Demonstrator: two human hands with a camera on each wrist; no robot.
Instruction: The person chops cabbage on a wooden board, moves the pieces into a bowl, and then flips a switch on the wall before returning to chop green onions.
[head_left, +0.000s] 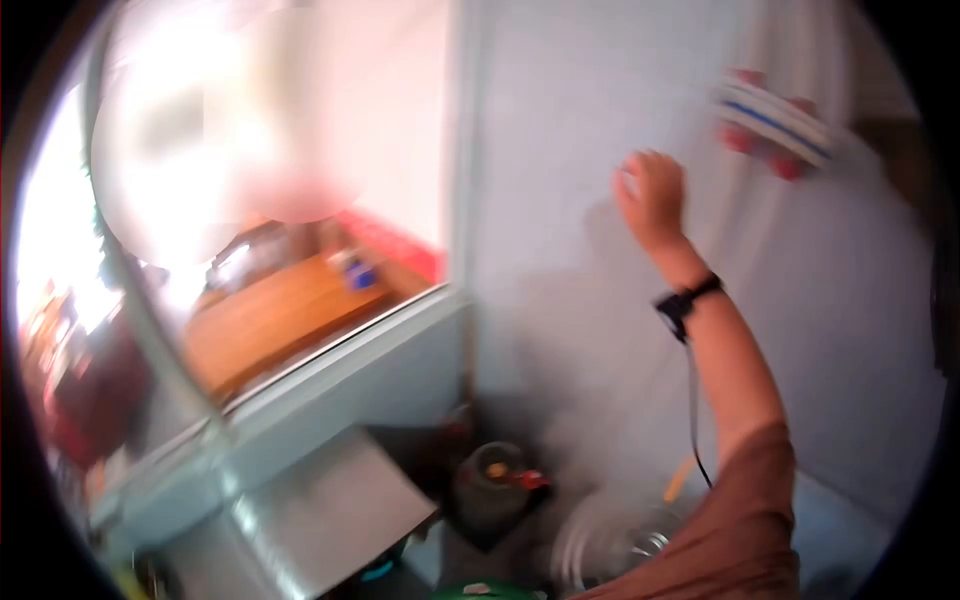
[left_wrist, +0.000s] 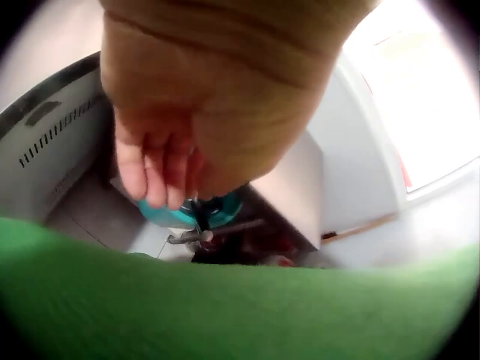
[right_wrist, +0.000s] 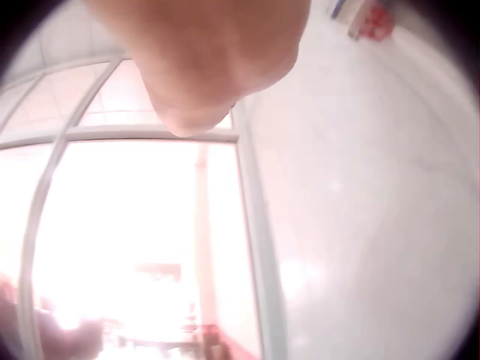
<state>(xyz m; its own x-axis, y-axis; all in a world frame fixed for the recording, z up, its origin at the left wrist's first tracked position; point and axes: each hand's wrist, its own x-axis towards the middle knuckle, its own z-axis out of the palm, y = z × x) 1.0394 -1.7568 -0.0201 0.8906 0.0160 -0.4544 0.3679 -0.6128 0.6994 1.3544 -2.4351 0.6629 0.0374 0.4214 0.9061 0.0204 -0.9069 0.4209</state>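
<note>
My right hand (head_left: 657, 205) is raised in front of the pale wall (head_left: 570, 130), its fingers curled and no object showing in it. In the right wrist view the same hand (right_wrist: 217, 67) appears as a rounded fist above a bright window. My left hand (left_wrist: 195, 127) is out of the head view. In the left wrist view it hangs with loosely bent fingers and nothing in them. Beneath its fingertips show a turquoise round thing (left_wrist: 225, 214) and a grey metal fitting (left_wrist: 189, 237). A green cloth (left_wrist: 225, 307) covers the bottom of that view.
A striped item with red ends (head_left: 775, 120) is on the wall to the right of my raised hand. Low down are a metal sheet (head_left: 310, 510), a dark pot-like container (head_left: 490, 490) and a round metal vessel (head_left: 585, 535) amid haze. A window frame (head_left: 350, 335) stands at left.
</note>
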